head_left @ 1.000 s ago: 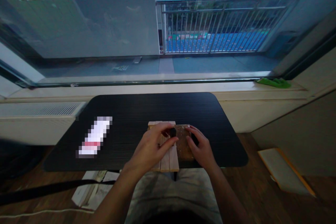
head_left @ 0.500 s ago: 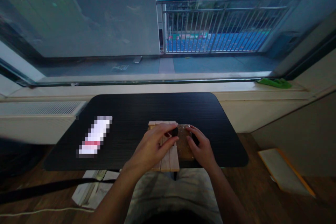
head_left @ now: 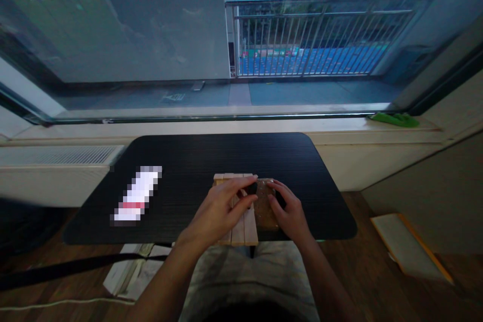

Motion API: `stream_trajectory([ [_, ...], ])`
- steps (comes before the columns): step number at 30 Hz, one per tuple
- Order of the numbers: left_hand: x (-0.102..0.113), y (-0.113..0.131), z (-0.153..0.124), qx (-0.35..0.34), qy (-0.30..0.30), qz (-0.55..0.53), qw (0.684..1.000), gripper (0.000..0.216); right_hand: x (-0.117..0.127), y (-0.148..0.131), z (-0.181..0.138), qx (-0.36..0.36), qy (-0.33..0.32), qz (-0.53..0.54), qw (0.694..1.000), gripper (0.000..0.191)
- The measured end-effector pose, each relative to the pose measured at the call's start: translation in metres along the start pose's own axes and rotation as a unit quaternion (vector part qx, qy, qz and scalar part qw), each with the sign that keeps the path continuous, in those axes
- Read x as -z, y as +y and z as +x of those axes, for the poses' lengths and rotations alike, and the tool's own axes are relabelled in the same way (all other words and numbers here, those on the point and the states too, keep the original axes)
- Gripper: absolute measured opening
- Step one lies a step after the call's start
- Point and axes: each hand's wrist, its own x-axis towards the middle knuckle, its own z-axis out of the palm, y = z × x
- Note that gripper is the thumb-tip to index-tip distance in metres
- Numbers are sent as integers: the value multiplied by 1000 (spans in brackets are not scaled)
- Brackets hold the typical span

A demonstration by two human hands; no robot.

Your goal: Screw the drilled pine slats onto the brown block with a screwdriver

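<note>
My left hand [head_left: 221, 206] reaches over a pale wooden slatted board [head_left: 238, 234], thumb and fingertips pinched around a small black piece [head_left: 252, 188] whose kind I cannot make out. Right beside the board lies a brown, slightly shiny flat block [head_left: 266, 214]. The fingers of my right hand [head_left: 292, 211] are curved over that block's right side, with thumb and fingertips resting on it. Much of the board is hidden under my left hand.
Both pieces lie near the front edge of a black table [head_left: 181, 156]. A blurred-out bright rectangle [head_left: 138, 196] is on its left. Behind stand a windowsill [head_left: 264, 126] and a green cloth [head_left: 394, 119]. A white box [head_left: 130, 279] sits on the floor at left.
Almost nothing differs. The small black piece and my left fingertips have shifted very slightly; my right hand stays on the brown block.
</note>
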Motion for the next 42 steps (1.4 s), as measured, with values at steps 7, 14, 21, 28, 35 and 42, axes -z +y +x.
stream_trajectory([
  [7,1,3,0,11,-6,-23,1000,32,1,-1,0,-4,-1,0,1000,31],
  [14,2,1,-3,16,-11,-45,999,33,1,-1,-1,-5,-8,-5,1000,32],
  [21,9,6,-4,12,-22,-67,997,32,5,-6,-5,-22,-19,-21,999,34],
  [28,14,9,0,7,-71,-110,991,34,11,-13,-11,-20,-19,-26,999,34],
  [35,16,0,5,23,-104,-165,981,36,17,-17,-16,-26,-29,-38,999,34],
  [42,8,-4,9,62,-91,-192,975,35,22,-17,-18,-26,-59,-55,996,38],
])
